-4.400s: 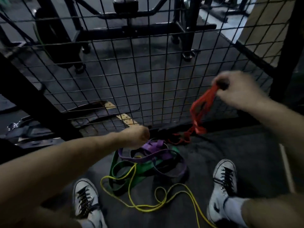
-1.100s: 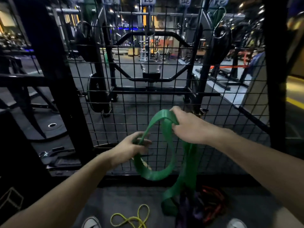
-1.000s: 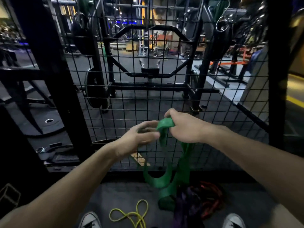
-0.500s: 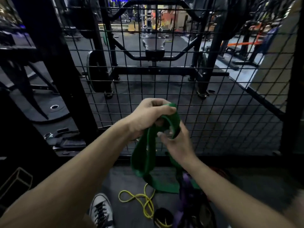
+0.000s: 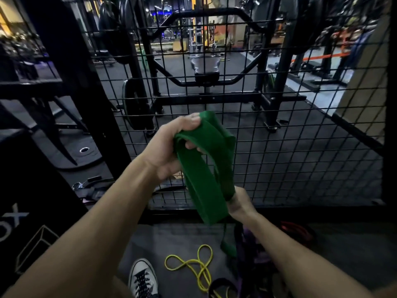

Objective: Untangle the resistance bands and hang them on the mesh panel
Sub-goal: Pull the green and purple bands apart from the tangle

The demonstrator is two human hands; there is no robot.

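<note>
Both hands grip the green band [image 5: 202, 168]: left hand [image 5: 169, 151] up top, right hand [image 5: 238, 203] below. Slide the right hand downward to work the twist loose.

The wide band [image 5: 206, 168] is solid dark green against the black square-grid mesh panel [image 5: 300, 168]. Below the mesh panel, on the dark grey floor [image 5: 171, 237], lie a thin yellow band [image 5: 193, 265], a purple band [image 5: 251, 244], a red band [image 5: 296, 231] and a white shoe [image 5: 142, 280] with black laces.
</note>
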